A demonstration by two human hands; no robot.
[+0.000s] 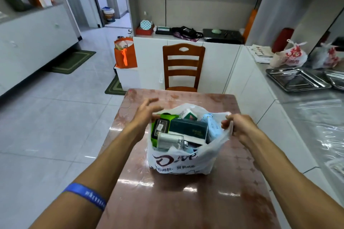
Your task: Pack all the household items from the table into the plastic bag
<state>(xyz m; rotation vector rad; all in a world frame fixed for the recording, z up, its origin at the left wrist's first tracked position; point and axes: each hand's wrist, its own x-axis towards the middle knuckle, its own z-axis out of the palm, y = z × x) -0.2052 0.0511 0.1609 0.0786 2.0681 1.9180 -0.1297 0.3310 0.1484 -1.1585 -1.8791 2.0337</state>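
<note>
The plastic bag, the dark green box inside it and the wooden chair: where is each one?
plastic bag [175, 163], head view, printed front wall.
dark green box [188, 128], head view, top face.
wooden chair [183, 65], head view, slatted backrest.

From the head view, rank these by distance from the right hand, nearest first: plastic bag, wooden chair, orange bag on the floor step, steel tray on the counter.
1. plastic bag: its handle is pinched in the right hand.
2. steel tray: on the counter to the right.
3. wooden chair: straight ahead, beyond the table's far edge.
4. orange bag: far left, beside the white cabinet.
</note>
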